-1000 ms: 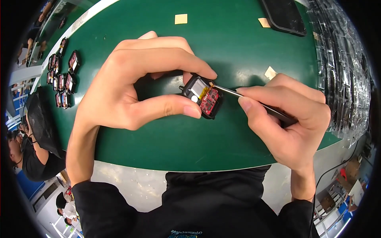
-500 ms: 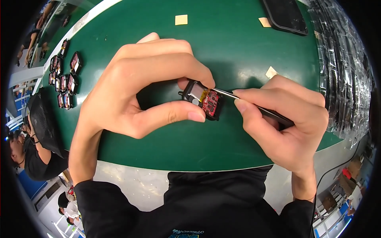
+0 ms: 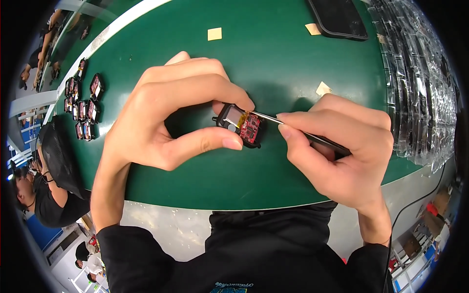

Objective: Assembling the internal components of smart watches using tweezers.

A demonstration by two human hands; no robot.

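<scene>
My left hand [image 3: 171, 112] is closed on a small black electronic device [image 3: 239, 125], gripping it by its edges between thumb and fingers. Inside its open case show a silver battery, a strip of yellow tape, a round grey part and a red circuit board. My right hand [image 3: 344, 141] pinches a pair of black tweezers [image 3: 312, 138] with a thin silver tip. That tip meets the top edge of the device, close beside my left index fingertip, where the yellow tape and red board come together.
Several similar open devices [image 3: 82, 105] lie grouped at the left of the green table [image 3: 264, 183]. A black phone [image 3: 339, 19] rests at the far right, near small tan paper squares [image 3: 214, 33]. Stacked clear plastic trays [image 3: 415, 83] line the right edge. Beyond the left edge sits another person [image 3: 53, 195].
The view has shifted slightly, so hands and table things appear moved together. The grip on the device stays the same, and the tweezers remain at its upper edge.
</scene>
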